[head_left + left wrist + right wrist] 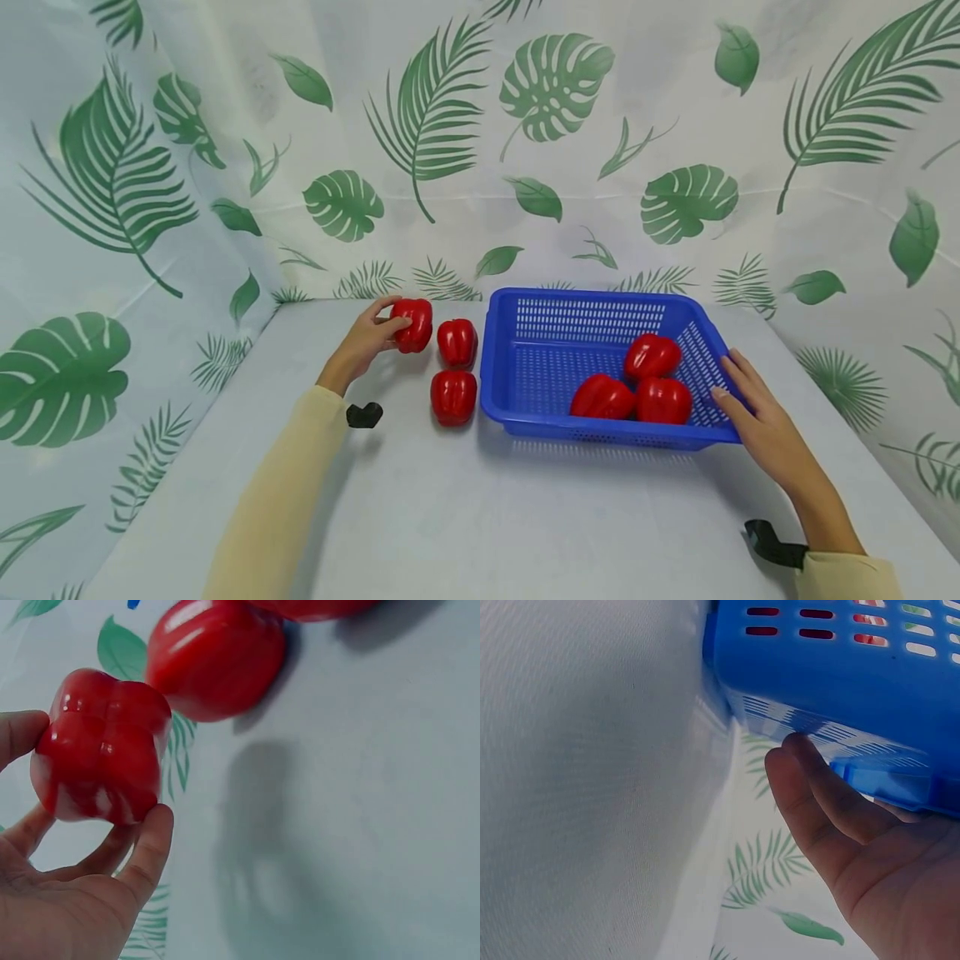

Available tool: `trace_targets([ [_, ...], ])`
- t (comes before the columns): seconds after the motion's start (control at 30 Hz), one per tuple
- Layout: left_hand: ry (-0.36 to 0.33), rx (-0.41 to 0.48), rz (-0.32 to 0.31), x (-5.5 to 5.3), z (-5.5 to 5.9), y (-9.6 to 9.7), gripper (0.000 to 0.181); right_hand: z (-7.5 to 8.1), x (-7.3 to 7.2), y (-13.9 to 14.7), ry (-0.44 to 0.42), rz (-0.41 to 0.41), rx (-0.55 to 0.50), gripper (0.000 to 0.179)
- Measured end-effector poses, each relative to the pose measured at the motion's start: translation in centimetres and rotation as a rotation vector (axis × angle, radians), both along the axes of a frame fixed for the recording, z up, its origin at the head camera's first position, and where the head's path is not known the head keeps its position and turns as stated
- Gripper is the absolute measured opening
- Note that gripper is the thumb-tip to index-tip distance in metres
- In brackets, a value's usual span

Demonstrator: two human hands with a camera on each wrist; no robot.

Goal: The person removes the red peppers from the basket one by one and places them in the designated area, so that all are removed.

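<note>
A glossy red bell pepper (414, 325) is pinched between the thumb and fingers of my left hand (367, 337). It is raised off the table, as its shadow in the left wrist view shows. Just to its right, two more bell peppers, one (457, 343) behind the other (453, 397), sit by the basket's left side. Inside the blue plastic basket (525, 421) lie three red bell peppers (652, 357) toward the right. My right hand (765, 425) holds the basket's right rim, thumb over the edge; in the right wrist view its fingers (802, 795) are against the outer wall.
The basket stands on a white table (555, 517). Behind and beside the table hangs a white curtain (465, 150) printed with green leaves. Black straps (776, 546) are at both wrists.
</note>
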State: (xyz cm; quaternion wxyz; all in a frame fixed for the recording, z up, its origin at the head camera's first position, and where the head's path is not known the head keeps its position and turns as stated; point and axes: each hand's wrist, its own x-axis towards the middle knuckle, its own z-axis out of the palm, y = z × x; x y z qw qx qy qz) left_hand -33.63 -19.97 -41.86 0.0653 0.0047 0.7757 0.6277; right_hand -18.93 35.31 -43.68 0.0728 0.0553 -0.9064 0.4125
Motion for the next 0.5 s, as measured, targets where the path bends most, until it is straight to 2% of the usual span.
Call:
trace_targets([
  [0.5, -0.083, -0.083, 0.003, 0.1, -2.8, -0.8, 0.066, -0.1, 0.0, 0.0, 0.001, -0.004, 0.000, 0.070],
])
